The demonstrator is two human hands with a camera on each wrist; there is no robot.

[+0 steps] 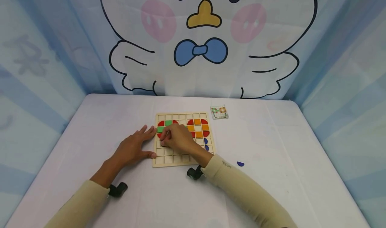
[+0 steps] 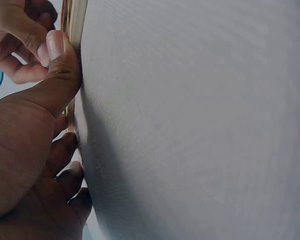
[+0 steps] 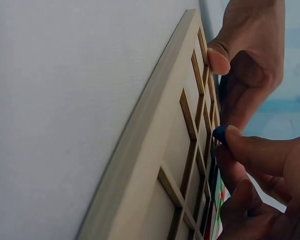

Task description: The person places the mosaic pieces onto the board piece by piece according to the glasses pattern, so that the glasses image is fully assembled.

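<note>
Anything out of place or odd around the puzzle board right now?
One stray piece: a blue piece lies alone on the table, right of the wooden grid board, apart from it. The right hand pinches another blue piece over the grid; the left hand steadies the board's left edge. Nothing looks spilled or damaged.

white cloth-covered bench [image 1: 271, 187] with rounded far corners, pale blue striped curtains [image 1: 33, 70] on both sides, backdrop [image 1: 208, 40] printed with a cartoon bird wearing a blue bow tie, soft even light

boards 1 [image 1: 184, 161] | cards 1 [image 1: 219, 112] | hands 2 [image 1: 135, 147]
</note>
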